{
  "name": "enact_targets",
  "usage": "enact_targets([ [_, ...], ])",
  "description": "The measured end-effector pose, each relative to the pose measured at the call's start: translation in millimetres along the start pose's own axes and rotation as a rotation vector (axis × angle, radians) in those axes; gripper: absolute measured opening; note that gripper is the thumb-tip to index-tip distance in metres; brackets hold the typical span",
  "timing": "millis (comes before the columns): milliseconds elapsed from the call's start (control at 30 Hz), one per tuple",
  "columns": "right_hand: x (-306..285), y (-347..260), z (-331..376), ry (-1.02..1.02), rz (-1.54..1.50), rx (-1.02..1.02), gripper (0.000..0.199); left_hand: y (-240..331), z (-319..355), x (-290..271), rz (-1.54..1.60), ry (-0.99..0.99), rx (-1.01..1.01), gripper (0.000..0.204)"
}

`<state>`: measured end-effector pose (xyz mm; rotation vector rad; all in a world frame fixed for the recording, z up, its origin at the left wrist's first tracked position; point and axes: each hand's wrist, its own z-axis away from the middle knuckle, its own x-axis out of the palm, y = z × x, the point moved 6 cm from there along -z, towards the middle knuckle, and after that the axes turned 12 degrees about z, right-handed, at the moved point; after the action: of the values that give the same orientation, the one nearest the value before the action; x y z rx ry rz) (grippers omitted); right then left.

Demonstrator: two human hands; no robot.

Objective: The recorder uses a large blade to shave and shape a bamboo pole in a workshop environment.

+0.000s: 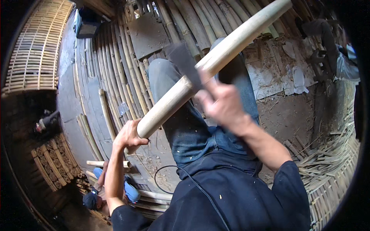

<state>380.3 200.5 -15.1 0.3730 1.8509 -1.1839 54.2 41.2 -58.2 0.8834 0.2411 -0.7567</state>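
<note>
A pale bamboo pole (244, 36) slants across my thighs, from near my left side up to the far right. My left hand (129, 134) is closed round its near end. A dark, wide knife blade (183, 63), smeared by motion, crosses the pole near the middle. Behind the blade, the fingers of my right hand (223, 102) are closed, apparently on the knife's handle, which is hidden. Where the blade crosses, I cannot tell whether the pole is whole or split into two pieces.
Rows of bamboo poles (111, 65) cover the floor ahead. A slatted bamboo panel (36, 42) stands far left, above bundled bamboo strips (52, 161). Another person in a dark cap (90, 201) is low at the left. Loose bamboo slivers (327, 158) pile up at right. A black cord (192, 181) hangs over my shirt.
</note>
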Motion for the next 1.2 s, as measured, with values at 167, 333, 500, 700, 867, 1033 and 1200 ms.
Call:
enact_targets([
  [167, -40, 54, -20, 0.203, -0.008, 0.154, 0.082, 29, -16, -6, 0.081, -0.124, -0.028, 0.069],
  [333, 46, -45, 23, -0.390, -0.179, -0.003, 0.085, 6, -14, -18, 0.018, -0.013, 0.067, 0.070],
  [500, 18, -1, 21, -0.119, -0.125, 0.086, 0.083, 24, 19, -25, -0.222, 0.419, -0.017, 0.079],
  [700, -77, 120, -24, 0.344, 0.185, 0.257, 0.073, -24, 87, -33, -0.360, 0.699, 0.196, 0.071],
  [867, -136, 237, -37, 0.270, 0.379, 0.675, 0.070, -90, 167, -74, -0.469, 0.759, 0.165, 0.063],
  [1033, -150, 243, -21, 0.349, 0.187, 0.414, 0.060, -126, 172, -82, -0.468, 0.730, -0.125, 0.060],
  [1200, -96, 142, 0, 0.223, 0.100, 0.333, 0.075, -119, 112, -70, -0.429, 0.779, -0.137, 0.062],
])
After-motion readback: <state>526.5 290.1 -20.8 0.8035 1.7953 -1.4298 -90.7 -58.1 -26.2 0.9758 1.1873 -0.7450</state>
